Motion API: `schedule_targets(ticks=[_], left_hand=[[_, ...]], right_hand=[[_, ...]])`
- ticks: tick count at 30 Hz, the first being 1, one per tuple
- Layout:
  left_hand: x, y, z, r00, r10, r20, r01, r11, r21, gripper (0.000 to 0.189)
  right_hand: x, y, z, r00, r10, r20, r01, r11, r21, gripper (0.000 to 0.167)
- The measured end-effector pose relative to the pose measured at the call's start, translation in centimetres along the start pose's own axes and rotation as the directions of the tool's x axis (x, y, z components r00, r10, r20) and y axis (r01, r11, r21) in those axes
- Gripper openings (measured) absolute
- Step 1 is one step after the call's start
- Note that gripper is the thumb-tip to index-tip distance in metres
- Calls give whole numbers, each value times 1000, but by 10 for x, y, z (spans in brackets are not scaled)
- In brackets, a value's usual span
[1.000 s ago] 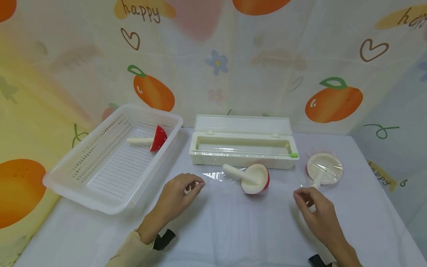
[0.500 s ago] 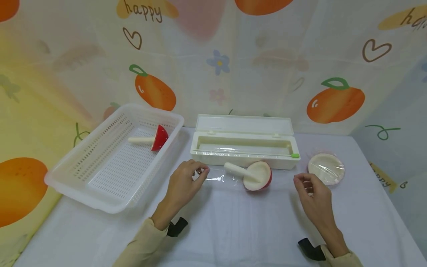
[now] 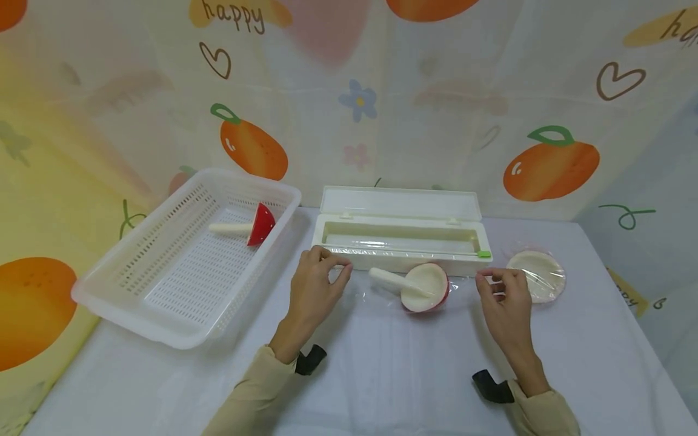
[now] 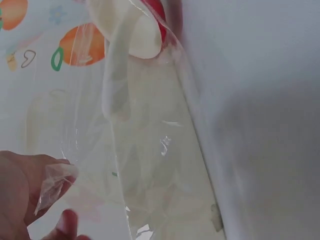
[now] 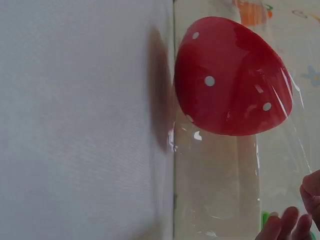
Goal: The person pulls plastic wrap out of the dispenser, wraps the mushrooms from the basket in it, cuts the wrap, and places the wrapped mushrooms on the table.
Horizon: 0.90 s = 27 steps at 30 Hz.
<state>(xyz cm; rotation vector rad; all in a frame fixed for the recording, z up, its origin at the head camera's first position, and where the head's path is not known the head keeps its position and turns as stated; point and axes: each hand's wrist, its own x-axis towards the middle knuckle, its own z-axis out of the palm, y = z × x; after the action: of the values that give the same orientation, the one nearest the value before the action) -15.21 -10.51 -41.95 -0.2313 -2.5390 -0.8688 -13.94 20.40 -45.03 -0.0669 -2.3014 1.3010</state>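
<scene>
A toy mushroom point(image 3: 424, 289) with a white stem and a white-dotted red cap point(image 5: 232, 75) lies tilted between my hands. Clear cling film point(image 4: 82, 122) wraps around it and stretches towards both hands. My left hand point(image 3: 316, 281) pinches one end of the film; a crumpled bit shows at its fingers in the left wrist view. On the other side, my right hand point(image 3: 506, 306) pinches the film with thumb and forefinger, and a taut line runs to those fingertips in the right wrist view. Right behind the mushroom stands a white cling film dispenser point(image 3: 436, 265), its lid raised.
At the left, a white perforated basket point(image 3: 188, 339) holds another red-capped mushroom point(image 3: 260, 225). A film-wrapped mushroom point(image 3: 537, 275) lies beyond my right hand, partly hidden. The patterned backdrop point(image 3: 414, 139) rises just behind the dispenser. A green slider point(image 3: 483, 254) sits at the dispenser's right end.
Both hands have moved forward, towards the dispenser, the left also rightward and the right slightly leftward. The mushroom between them has shifted slightly right. The basket and dispenser stay in place.
</scene>
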Motion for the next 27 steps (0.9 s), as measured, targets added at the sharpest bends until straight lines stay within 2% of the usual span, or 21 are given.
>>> schedule_targets(ticks=[2, 5, 9, 13, 18, 23, 25, 27], left_hand=[[3, 3, 3, 1000, -4, -20, 4, 1000, 22, 8], [6, 6, 8, 999, -17, -34, 19, 998, 54, 8], [9, 9, 15, 999, -51, 7, 50, 997, 54, 10], [12, 11, 21, 994, -87, 60, 86, 996, 21, 12], [12, 10, 27, 988, -121, 93, 125, 991, -36, 12], [10, 5, 32, 976, -122, 182, 135, 989, -60, 11], [10, 3, 34, 968, -94, 233, 112, 991, -68, 10], [10, 3, 33, 960, -43, 277, 70, 994, -87, 11]], right_hand=[[3, 0, 2, 1000, 22, 20, -22, 1000, 5, 13], [7, 0, 6, 992, 85, 93, -90, 995, 47, 16], [10, -2, 12, 966, 171, 195, -188, 979, 74, 22], [12, -1, 18, 959, 143, 245, -176, 977, 119, 22], [11, 4, 21, 948, 95, 305, -169, 959, 226, 24], [11, 7, 20, 914, 79, 399, -199, 942, 269, 29], [11, 8, 18, 893, 79, 444, -220, 936, 276, 29], [10, 9, 15, 862, 64, 503, -219, 942, 255, 28]])
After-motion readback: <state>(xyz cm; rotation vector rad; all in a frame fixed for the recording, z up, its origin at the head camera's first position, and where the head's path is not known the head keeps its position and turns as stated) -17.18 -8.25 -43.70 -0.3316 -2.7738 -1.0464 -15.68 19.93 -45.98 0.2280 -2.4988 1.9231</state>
